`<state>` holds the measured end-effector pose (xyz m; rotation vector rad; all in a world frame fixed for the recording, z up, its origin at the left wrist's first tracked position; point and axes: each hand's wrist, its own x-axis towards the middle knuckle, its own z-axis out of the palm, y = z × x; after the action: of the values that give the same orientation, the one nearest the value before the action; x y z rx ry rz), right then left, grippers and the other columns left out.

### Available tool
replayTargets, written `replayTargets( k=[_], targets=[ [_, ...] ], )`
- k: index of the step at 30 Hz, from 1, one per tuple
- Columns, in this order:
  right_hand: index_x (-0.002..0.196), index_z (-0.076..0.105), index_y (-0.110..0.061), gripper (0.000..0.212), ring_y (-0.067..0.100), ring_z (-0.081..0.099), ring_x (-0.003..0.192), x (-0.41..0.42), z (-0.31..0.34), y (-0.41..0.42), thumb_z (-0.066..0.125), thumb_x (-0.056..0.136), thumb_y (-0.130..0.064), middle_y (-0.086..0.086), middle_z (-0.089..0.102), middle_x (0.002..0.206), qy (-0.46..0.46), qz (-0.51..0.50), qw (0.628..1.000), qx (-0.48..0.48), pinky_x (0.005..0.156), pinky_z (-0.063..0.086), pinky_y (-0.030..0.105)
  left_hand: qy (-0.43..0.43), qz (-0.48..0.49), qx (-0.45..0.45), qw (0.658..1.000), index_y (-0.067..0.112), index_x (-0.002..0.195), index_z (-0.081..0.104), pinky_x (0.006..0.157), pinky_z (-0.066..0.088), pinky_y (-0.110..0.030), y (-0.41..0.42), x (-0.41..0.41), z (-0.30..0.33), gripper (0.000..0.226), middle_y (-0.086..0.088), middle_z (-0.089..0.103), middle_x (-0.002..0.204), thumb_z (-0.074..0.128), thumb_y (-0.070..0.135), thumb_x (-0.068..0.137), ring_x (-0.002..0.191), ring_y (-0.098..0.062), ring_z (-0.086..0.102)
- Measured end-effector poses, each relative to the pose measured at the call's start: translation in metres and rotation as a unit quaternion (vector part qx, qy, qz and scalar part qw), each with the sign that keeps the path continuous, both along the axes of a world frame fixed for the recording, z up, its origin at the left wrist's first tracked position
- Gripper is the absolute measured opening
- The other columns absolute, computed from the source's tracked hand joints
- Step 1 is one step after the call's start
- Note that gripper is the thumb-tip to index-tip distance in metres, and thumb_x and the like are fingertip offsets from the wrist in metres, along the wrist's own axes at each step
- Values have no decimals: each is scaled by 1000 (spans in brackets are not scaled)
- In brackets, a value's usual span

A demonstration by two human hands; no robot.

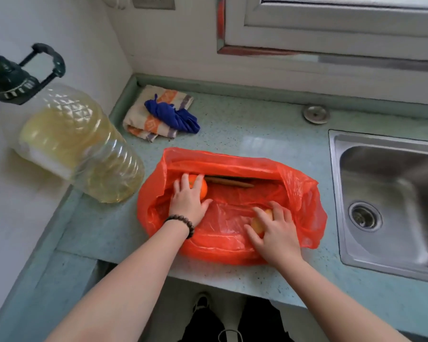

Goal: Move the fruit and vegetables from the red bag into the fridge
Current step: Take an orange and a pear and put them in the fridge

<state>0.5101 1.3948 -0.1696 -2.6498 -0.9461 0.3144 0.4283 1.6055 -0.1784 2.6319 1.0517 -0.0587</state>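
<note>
A red plastic bag (299, 193) lies open on the pale green counter (252, 134). Inside it, at the upper left, my left hand (189, 202) rests over an orange (203, 187), fingers curled on it. At the lower right inside the bag, my right hand (278, 232) closes around a yellowish-orange fruit (258, 222), which it largely hides. A long brown-orange vegetable, possibly a carrot (230, 181), lies along the bag's far side. No fridge is in view.
A large oil bottle (84, 149) with a dark green cap stands left of the bag. A folded cloth (143, 122) with a blue rag (173, 117) lies behind it. A steel sink (391, 201) sits to the right, under a window.
</note>
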Motion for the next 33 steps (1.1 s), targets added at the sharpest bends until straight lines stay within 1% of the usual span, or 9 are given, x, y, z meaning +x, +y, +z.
replayTargets(
  k=[4, 7, 9, 14, 18, 20, 27, 30, 33],
  targets=[
    [134, 40, -42, 53, 27, 36, 131, -15, 4, -5, 51, 83, -54, 2, 19, 151, 57, -79, 995, -13, 95, 46, 40, -29, -39, 2, 999, 24, 141, 33, 98, 40, -47, 8, -7, -6, 63, -16, 27, 142, 61, 36, 85, 123, -38, 31],
    [138, 33, -40, 67, 28, 35, 131, -25, 10, -6, 59, 77, -52, 4, 16, 151, 66, -110, 991, -30, 99, 40, 40, -46, -65, -11, 997, 24, 140, 35, 98, 39, -46, 10, -14, -4, 63, -16, 31, 139, 63, 36, 84, 121, -38, 34],
    [136, 36, -35, 68, 27, 32, 131, -28, 13, -5, 62, 75, -50, 5, 20, 149, 61, -124, 990, -23, 103, 36, 38, -75, -88, -25, 993, 25, 139, 37, 100, 39, -44, 7, -18, 1, 63, -15, 32, 140, 64, 36, 83, 122, -36, 34],
    [126, 49, -28, 63, 20, 43, 120, -32, 37, 7, 71, 70, -47, 0, 34, 137, 31, -122, 985, 118, 98, 41, 34, -161, -165, -54, 972, 32, 136, 41, 100, 41, -38, -12, -20, 24, 62, -7, 34, 142, 66, 39, 80, 127, -28, 34],
    [121, 54, -25, 61, 20, 35, 124, -32, 72, 11, 72, 69, -49, 2, 40, 132, -40, -123, 970, 204, 103, 30, 26, -194, -199, -77, 957, 30, 136, 41, 100, 41, -37, -27, -7, 51, 63, -7, 36, 141, 67, 40, 80, 127, -27, 36],
    [120, 54, -27, 60, 19, 35, 122, -33, 87, 4, 67, 68, -54, 0, 41, 131, -58, -144, 963, 220, 101, 31, 26, -213, -221, -82, 948, 29, 135, 44, 100, 41, -39, -36, 3, 65, 63, -9, 40, 138, 69, 40, 78, 124, -29, 39],
    [118, 54, -28, 58, 21, 36, 117, -52, 113, -91, 65, 67, -53, 0, 39, 129, -110, -275, 929, 223, 99, 35, 32, -247, -336, -96, 904, 27, 133, 44, 101, 38, -39, -113, 38, 105, 64, -11, 44, 131, 70, 41, 77, 117, -30, 43],
    [117, 55, -28, 58, 20, 36, 114, -73, 117, -154, 65, 66, -54, 0, 40, 128, -141, -347, 904, 207, 97, 35, 30, -251, -400, -123, 873, 28, 133, 45, 100, 37, -35, -178, 44, 119, 65, -9, 44, 130, 72, 38, 75, 115, -29, 43],
    [117, 55, -28, 57, 19, 34, 119, -106, 115, -225, 68, 67, -51, 0, 39, 130, -166, -423, 868, 201, 100, 34, 29, -249, -475, -158, 829, 27, 131, 47, 99, 41, -35, -260, 41, 122, 66, -5, 45, 128, 75, 36, 71, 114, -26, 46]
  ],
)
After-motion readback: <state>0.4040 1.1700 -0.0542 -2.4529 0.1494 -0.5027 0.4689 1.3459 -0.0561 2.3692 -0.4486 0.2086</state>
